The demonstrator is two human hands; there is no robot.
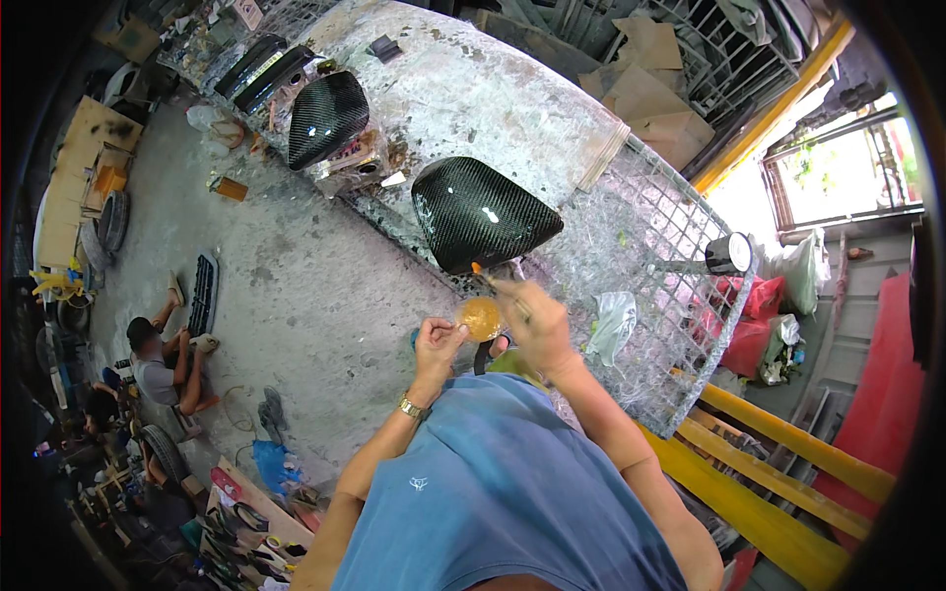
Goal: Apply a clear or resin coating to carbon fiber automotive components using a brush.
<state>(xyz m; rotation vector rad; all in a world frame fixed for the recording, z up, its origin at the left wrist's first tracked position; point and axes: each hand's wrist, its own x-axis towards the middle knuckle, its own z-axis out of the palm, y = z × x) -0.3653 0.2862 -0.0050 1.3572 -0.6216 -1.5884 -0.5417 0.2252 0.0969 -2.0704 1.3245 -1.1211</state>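
A cluttered workshop with a grey floor [296, 266] surrounds a long, stained white table [493, 89], one in all, whose near end is open wire mesh. One co-worker [163, 369] sits low on the floor at the left. Two black woven-pattern panels lie up on the table: the nearer panel [483, 212] close to the edge before the person, the farther panel [328, 118] beyond it to the left, among clutter. Both look smooth and glossy, so their shaping seems done; the work with the cup and stick appears partway along, though how much is left cannot be told. The person's two hands are both busy: the right hand [534, 320], blurred, seems to pinch one thin stick [477, 267] with an orange end, just by the nearer panel's lower edge, while the left hand [439, 347] grips the rim of one round amber cup [481, 319], held between the body and that panel, its contents unclear. One watch [412, 405] circles the left wrist
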